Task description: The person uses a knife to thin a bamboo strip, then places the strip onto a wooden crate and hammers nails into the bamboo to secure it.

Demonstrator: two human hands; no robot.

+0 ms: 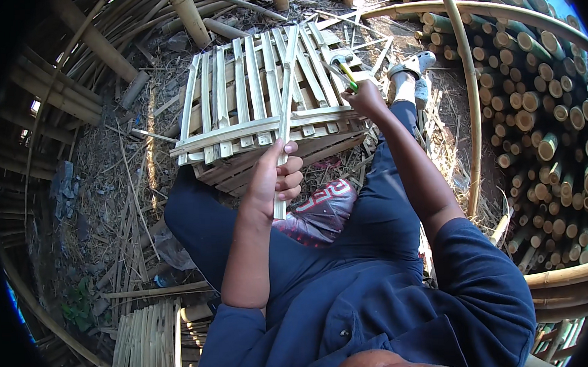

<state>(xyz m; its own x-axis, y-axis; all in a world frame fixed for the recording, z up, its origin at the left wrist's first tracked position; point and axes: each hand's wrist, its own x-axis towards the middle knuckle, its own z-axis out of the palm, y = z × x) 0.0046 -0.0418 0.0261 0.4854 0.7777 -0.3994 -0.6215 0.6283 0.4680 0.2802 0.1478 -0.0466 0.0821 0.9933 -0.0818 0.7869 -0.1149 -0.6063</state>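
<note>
My left hand (277, 175) is closed around the lower part of a long split bamboo strip (288, 86). The strip lies lengthwise across a slatted bamboo panel (241, 86), its far end reaching the panel's far edge. Parallel slats form the panel, with a cross strip (227, 134) along its near side. Under the panel is a wooden slatted crate (236, 177), between my legs. At the panel's right edge my right hand (365, 100) grips a hammer (348, 74) with a green and yellow handle, its metal head raised above the slats.
Cut bamboo poles (535, 115) are stacked high on the right behind a bent bamboo rail (470, 105). A bundle of split slats (142, 347) lies at lower left. Bamboo posts (188, 16) stand at the back. Shavings and scraps (116, 187) litter the ground.
</note>
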